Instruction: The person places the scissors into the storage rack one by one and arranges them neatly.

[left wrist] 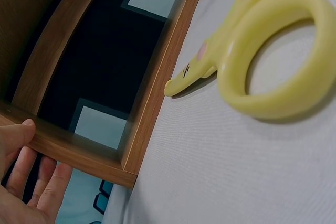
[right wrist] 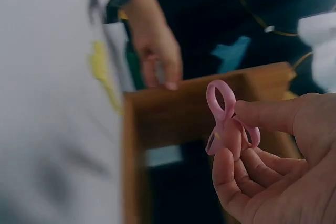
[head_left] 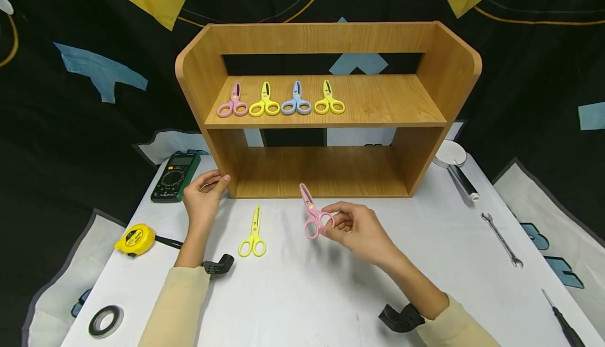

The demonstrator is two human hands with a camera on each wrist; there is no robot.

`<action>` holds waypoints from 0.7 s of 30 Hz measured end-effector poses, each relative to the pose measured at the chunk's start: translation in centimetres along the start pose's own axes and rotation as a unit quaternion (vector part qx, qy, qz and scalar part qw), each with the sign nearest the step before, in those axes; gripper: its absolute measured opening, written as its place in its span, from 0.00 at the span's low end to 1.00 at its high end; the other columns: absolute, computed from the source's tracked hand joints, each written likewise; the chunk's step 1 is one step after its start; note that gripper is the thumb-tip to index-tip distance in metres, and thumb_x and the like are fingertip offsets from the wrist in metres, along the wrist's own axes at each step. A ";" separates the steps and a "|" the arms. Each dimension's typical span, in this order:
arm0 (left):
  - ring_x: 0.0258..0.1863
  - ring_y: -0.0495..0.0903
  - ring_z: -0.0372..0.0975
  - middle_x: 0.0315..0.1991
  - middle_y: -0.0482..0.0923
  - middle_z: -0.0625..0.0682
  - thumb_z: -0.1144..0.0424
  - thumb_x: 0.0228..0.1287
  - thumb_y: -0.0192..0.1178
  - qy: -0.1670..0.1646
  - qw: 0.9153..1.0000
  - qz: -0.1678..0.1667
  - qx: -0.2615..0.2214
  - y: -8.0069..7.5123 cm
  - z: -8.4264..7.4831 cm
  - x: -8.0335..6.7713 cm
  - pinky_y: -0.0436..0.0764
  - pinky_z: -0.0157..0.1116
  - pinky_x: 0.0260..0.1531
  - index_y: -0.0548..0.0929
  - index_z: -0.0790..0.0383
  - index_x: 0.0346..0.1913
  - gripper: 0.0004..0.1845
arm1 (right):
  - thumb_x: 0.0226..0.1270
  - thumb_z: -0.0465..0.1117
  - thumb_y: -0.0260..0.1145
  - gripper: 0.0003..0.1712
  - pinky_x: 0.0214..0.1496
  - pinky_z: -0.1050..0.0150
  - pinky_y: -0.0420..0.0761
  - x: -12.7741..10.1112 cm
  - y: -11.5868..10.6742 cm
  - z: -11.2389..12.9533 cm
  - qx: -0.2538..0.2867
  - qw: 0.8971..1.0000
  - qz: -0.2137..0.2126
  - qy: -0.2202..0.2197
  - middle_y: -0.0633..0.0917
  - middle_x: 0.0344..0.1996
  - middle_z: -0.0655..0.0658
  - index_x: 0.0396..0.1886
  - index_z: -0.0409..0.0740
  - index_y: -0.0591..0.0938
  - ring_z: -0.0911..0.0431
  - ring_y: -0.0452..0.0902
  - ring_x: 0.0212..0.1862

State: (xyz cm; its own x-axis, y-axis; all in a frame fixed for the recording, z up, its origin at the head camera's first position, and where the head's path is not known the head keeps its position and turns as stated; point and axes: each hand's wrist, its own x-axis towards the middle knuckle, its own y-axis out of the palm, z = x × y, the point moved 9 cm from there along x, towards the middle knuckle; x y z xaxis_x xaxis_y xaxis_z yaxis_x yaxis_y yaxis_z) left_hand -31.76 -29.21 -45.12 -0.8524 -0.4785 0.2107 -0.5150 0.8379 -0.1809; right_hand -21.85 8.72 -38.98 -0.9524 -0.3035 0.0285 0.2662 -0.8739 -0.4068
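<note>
A pair of pink scissors hangs just above the table before the shelf, blades toward the shelf. My right hand pinches it by one finger loop; the loops show close up in the right wrist view. My left hand holds the lower front edge of the wooden shelf's left side panel, thumb on one face and fingers on the other. Yellow scissors lie on the table between my hands. On the upper board stand pink scissors, yellow scissors, blue scissors and more yellow scissors in a row.
Left of the shelf lie a multimeter, a yellow tape measure and a roll of black tape. On the right are a magnifying glass, a wrench and a screwdriver. A dark curtain hangs behind.
</note>
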 end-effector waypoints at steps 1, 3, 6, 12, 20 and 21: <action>0.44 0.86 0.38 0.44 0.86 0.49 0.54 0.60 0.76 -0.001 1.000 0.000 -0.002 0.0 0.0 0.0 0.86 0.23 0.40 0.89 0.57 0.53 0.19 | 0.63 0.35 0.76 0.20 0.37 0.68 0.84 -0.2 -1.0 0.8 -0.003 1.000 -0.005 -0.008 0.86 0.31 0.47 0.55 0.42 0.85 0.55 0.82 0.34; 0.45 0.86 0.39 0.44 0.86 0.49 0.54 0.60 0.77 -0.003 1.000 0.001 -0.005 0.0 0.1 0.0 0.86 0.23 0.40 0.89 0.57 0.53 0.20 | 0.64 0.36 0.76 0.21 0.40 0.68 0.85 -0.4 -3.1 2.4 -0.015 0.999 -0.021 -0.029 0.87 0.33 0.47 0.56 0.42 0.85 0.54 0.83 0.36; 0.45 0.87 0.39 0.44 0.86 0.48 0.54 0.60 0.77 -0.003 1.000 0.001 -0.008 0.0 0.2 0.0 0.86 0.23 0.40 0.89 0.57 0.53 0.20 | 0.65 0.37 0.76 0.21 0.43 0.68 0.86 -0.5 -6.3 4.8 -0.027 0.997 -0.047 -0.057 0.88 0.36 0.44 0.57 0.42 0.85 0.53 0.83 0.38; 0.41 0.86 0.34 0.42 0.86 0.47 0.55 0.59 0.77 0.005 1.000 0.000 -0.012 0.1 0.2 -0.1 0.86 0.23 0.38 0.90 0.58 0.51 0.19 | 0.67 0.44 0.75 0.24 0.42 0.74 0.83 0.9 -12.6 8.4 -0.069 0.991 -0.103 -0.055 0.87 0.43 0.43 0.61 0.45 0.83 0.55 0.81 0.41; 0.42 0.86 0.34 0.43 0.86 0.48 0.54 0.60 0.77 0.002 1.000 0.000 -0.010 0.1 0.1 -0.2 0.86 0.23 0.39 0.89 0.57 0.52 0.20 | 0.70 0.49 0.72 0.28 0.39 0.75 0.78 6.6 -18.3 9.5 -0.114 0.981 -0.156 -0.010 0.87 0.40 0.48 0.66 0.45 0.81 0.56 0.76 0.44; 0.42 0.86 0.34 0.44 0.85 0.48 0.54 0.60 0.77 0.001 1.000 0.000 -0.010 0.1 0.0 -0.2 0.86 0.23 0.39 0.89 0.57 0.52 0.20 | 0.70 0.50 0.72 0.28 0.39 0.75 0.78 7.4 -18.6 9.5 -0.121 0.980 -0.157 -0.001 0.86 0.40 0.47 0.67 0.45 0.81 0.56 0.74 0.45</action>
State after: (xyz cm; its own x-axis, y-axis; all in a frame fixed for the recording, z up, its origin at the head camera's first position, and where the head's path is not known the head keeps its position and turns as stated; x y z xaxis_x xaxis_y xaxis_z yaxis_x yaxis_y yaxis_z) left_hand -31.62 -29.07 -45.20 -0.8523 -0.4782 0.2119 -0.5131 0.8430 -0.1614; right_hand -32.41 19.17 -22.52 -0.9813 -0.0343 0.1896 -0.0841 -0.8091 -0.5816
